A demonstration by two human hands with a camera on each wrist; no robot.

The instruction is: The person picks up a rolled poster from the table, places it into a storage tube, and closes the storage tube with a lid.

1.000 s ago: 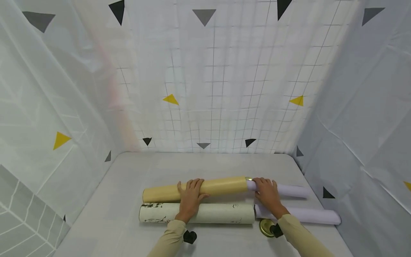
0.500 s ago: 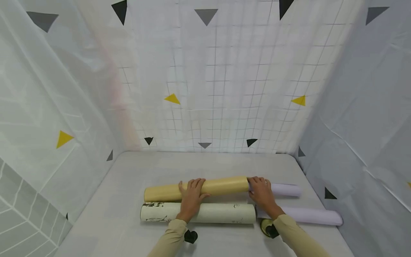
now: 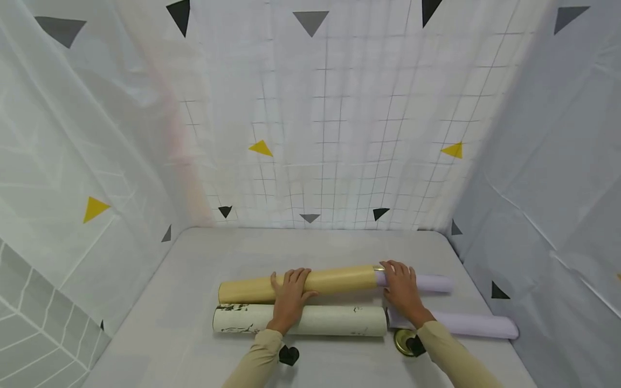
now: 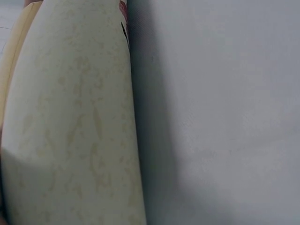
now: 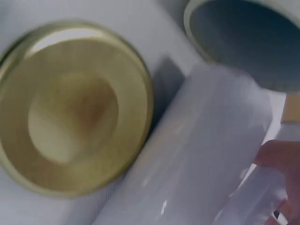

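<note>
A yellow cardboard tube (image 3: 339,279) lies slightly slanted across the table, with a lilac paper roll (image 3: 434,283) partly inside its right end. My left hand (image 3: 290,296) grips the tube left of its middle. Just outside the tube's mouth, my right hand (image 3: 402,285) holds the lilac roll, fingers over the top; a gold edge shows beside the fingertips. In front lies a pale green tube (image 3: 339,321) with dark markings. A second lilac roll (image 3: 477,325) lies at its right end; in the right wrist view this roll (image 5: 187,154) lies by the green tube's open mouth (image 5: 243,42).
A round gold lid (image 3: 404,343) lies on the table under my right forearm, beside the second roll. White sheets with triangles hang behind the table (image 3: 310,245) and at both sides. The left wrist view shows the green tube (image 4: 75,112) along the bare tabletop.
The lilac roll has slid left, further into the yellow tube. My right hand moved left with it, then back right along the roll. The left hand keeps its place on the tube.
</note>
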